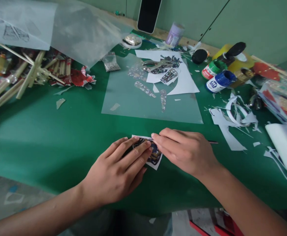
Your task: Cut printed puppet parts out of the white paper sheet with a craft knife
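Note:
A small printed paper cutout [155, 157] with a dark patterned figure and white border lies on the green table cover [47, 137] near its front edge. My left hand [118, 170] lies flat on the cutout's left part, fingers stretched out and pressing it down. My right hand [185, 150] is closed around a thin tool [213, 142] whose end sticks out to the right; its fingertips rest on the cutout's upper edge. What the tool's working end is doing is hidden under the fingers.
A clear plastic sheet [153, 105] with cut figure parts lies behind the hands. Paint bottles [219, 80], white paper scraps [231, 121] and a white pad [285, 144] are on the right. Bamboo sticks [23, 78] and red scraps are piled at left. Metal pliers [155, 65] rest on white paper.

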A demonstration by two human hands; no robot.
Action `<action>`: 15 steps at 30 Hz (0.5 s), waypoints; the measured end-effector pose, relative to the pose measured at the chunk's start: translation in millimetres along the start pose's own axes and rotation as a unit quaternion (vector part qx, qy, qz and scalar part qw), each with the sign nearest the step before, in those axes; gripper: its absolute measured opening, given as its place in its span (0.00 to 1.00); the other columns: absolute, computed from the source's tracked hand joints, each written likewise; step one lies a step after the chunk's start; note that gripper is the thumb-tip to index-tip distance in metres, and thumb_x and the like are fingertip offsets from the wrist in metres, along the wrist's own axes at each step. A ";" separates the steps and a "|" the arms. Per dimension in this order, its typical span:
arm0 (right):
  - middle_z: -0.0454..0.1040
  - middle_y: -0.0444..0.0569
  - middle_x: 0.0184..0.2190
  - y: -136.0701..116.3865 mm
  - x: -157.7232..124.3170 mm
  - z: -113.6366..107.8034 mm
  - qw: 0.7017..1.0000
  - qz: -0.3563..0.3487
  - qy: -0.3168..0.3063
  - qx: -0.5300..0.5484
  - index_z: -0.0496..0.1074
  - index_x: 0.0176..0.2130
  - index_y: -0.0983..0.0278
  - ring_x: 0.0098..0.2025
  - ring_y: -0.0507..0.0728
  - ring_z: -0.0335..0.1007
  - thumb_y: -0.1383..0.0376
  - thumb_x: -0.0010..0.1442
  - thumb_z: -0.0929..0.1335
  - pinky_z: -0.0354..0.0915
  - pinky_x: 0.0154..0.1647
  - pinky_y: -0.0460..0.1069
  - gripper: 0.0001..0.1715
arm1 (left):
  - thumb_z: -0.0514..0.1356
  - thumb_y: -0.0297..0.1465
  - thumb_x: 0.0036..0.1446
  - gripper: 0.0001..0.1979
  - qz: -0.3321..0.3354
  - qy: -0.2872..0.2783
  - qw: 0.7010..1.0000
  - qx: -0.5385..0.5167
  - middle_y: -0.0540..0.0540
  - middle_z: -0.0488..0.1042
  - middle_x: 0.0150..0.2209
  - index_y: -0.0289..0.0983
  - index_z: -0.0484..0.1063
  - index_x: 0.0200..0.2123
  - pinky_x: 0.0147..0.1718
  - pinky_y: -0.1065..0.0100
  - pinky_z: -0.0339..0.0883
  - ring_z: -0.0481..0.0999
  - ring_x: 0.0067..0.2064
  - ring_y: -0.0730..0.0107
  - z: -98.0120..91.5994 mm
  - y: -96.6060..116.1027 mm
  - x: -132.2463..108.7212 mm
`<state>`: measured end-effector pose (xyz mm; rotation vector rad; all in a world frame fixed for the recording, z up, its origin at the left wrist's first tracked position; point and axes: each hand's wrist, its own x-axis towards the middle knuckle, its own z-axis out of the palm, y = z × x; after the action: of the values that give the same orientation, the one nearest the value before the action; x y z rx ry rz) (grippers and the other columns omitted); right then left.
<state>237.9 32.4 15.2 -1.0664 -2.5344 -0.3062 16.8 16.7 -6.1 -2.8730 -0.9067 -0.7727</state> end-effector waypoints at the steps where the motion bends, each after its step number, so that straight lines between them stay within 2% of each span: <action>1: 0.78 0.46 0.33 0.3 -0.1 -0.4 1.000 -0.001 0.000 0.000 0.75 0.39 0.67 0.27 0.47 0.70 0.71 0.64 0.65 0.60 0.23 0.44 0.08 | 0.57 0.30 0.60 0.18 0.000 -0.002 1.000 0.001 0.46 0.75 0.55 0.34 0.73 0.53 0.54 0.57 0.68 0.73 0.55 0.56 0.2 0.0 -0.2; 7: 0.78 0.46 0.32 -0.8 -2.6 -0.5 1.000 0.007 0.000 -0.007 0.76 0.39 0.67 0.27 0.48 0.71 0.71 0.64 0.65 0.63 0.25 0.44 0.09 | 0.57 0.30 0.60 0.18 0.003 -0.007 1.000 0.010 0.45 0.75 0.54 0.36 0.73 0.53 0.54 0.58 0.68 0.73 0.55 0.57 0.3 -0.5 -0.4; 15: 0.78 0.44 0.31 -1.8 -6.5 -1.9 1.000 0.016 0.007 -0.015 0.75 0.37 0.67 0.26 0.47 0.70 0.71 0.63 0.66 0.60 0.24 0.45 0.07 | 0.57 0.30 0.60 0.19 0.003 -0.013 1.000 0.010 0.45 0.74 0.55 0.35 0.72 0.54 0.54 0.57 0.66 0.72 0.55 0.56 0.7 0.0 -0.4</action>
<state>241.3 26.4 14.1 -1.1106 -2.5056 -0.3420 16.9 16.6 -6.9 -2.8738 -0.9035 -0.7227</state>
